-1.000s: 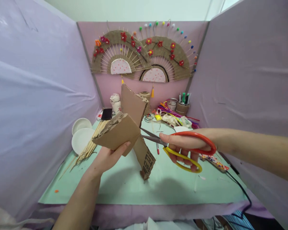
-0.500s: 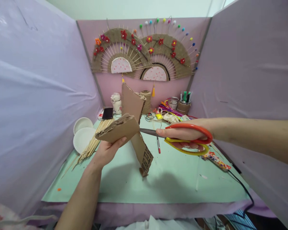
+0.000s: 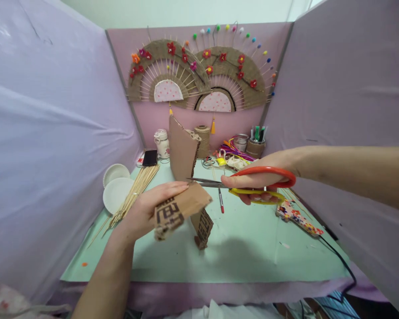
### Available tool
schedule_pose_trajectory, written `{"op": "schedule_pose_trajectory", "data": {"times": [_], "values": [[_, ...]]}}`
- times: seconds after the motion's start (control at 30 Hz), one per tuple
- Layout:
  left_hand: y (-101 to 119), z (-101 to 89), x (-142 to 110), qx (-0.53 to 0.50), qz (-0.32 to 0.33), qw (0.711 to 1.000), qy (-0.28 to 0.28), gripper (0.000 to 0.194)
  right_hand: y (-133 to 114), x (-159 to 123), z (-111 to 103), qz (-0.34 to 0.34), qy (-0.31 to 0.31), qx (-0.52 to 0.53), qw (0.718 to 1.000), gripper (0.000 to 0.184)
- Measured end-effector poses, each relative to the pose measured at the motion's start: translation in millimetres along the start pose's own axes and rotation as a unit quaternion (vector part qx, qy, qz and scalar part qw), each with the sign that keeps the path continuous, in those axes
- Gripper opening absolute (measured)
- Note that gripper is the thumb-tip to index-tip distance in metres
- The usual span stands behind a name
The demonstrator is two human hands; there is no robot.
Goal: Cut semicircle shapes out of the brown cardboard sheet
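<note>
My left hand (image 3: 146,208) grips a brown piece of cardboard (image 3: 191,199) with dark printed characters and a ragged end tilted down toward me. Behind it, a larger sheet of cardboard (image 3: 182,148) stands upright, and a printed lower part shows below the held piece. Whether the two are joined is hidden. In my right hand (image 3: 259,184) are scissors (image 3: 269,171) with one red and one yellow handle loop. Their blades point left, lie slightly apart and reach the upper edge of the held piece near my left fingertips.
Bamboo sticks (image 3: 133,195) and white paper plates (image 3: 116,195) lie at the left. A flower-patterned glue gun (image 3: 295,217) with a black cord lies right. Behind stand a twine spool (image 3: 202,139), a white jar (image 3: 162,142) and a pen holder (image 3: 255,147). A red-tipped pen (image 3: 221,201) lies mid-table.
My left hand has turned the cardboard piece down toward me, so its printed face now shows. The scissor handles have shifted slightly up, and the blades now sit over the piece's top edge.
</note>
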State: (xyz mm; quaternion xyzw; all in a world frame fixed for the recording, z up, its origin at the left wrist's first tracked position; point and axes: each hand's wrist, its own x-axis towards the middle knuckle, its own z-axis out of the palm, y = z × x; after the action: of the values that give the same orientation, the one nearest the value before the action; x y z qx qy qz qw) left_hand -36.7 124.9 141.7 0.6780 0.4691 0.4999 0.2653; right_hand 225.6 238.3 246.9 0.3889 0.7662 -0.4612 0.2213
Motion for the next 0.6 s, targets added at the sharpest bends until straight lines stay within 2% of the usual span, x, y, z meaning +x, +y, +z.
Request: {"op": "schedule_pose_trajectory", "data": {"times": [0.07, 0.1, 0.27, 0.47, 0.6], "values": [[6, 0.5, 1, 0.097, 0.075, 0.990, -0.070, 0.036, -3, -1, -3, 0.019, 0.001, 0.008, 1.000, 0.059], [7, 0.7, 1, 0.144, 0.110, 0.979, -0.088, 0.039, -5, -1, -4, 0.029, -0.001, 0.012, 1.000, 0.058], [0, 4.4, -2, 0.236, 0.203, 0.947, -0.081, 0.047, -20, -2, -13, 0.068, 0.004, 0.050, 0.996, 0.057], [-9, 11.8, -7, 0.243, 0.237, 0.938, -0.072, 0.058, -41, 5, -38, 0.122, -0.015, -0.108, 0.986, 0.069], [-13, 8.7, -12, 0.231, 0.216, 0.946, -0.065, 0.055, -44, 9, -37, 0.046, -0.028, -0.172, 0.984, 0.068]]}}
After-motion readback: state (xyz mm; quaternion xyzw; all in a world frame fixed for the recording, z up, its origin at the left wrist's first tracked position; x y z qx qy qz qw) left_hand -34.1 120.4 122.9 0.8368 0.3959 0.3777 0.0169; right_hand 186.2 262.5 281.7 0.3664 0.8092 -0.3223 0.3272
